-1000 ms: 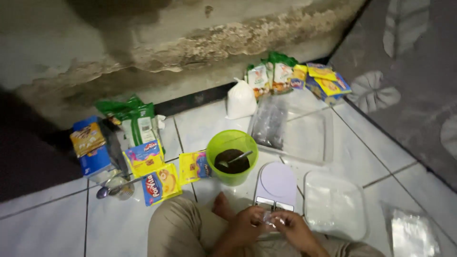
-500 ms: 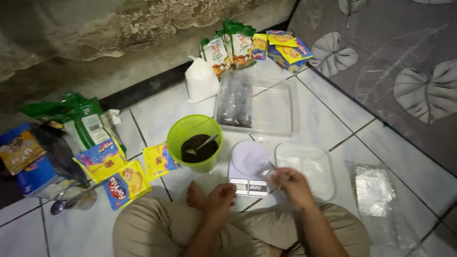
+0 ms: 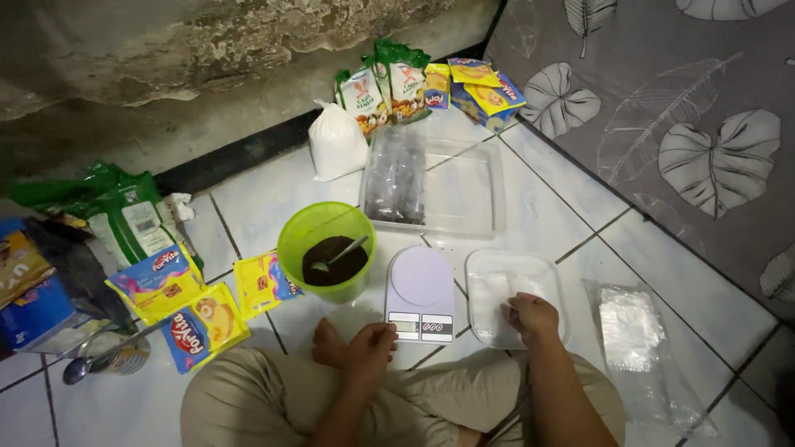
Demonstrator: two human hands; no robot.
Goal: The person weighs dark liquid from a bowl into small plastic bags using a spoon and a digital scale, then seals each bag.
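The scale [image 3: 421, 295] lies flat on the white tile floor [image 3: 571, 207] just in front of the person's crossed legs, its long axis running from the person away toward the wall, the round weighing plate at the far end and the small display at the near end, facing the person. The left hand [image 3: 369, 346] rests at the near left corner of the scale, fingers curled loosely with the tips at the display edge, gripping nothing. The right hand [image 3: 532, 318] lies palm down on the near rim of the clear tub [image 3: 511, 295] just right of the scale, fingers bent over the rim, holding nothing that shows. The step looks like readying the scale for weighing; bringing the tub onto the plate would call for a lift and a short shift left. Left of the scale stands a green bowl [image 3: 325, 248] of dark powder with a spoon [image 3: 338, 253] in it; beyond lies a larger clear tray [image 3: 464, 186].
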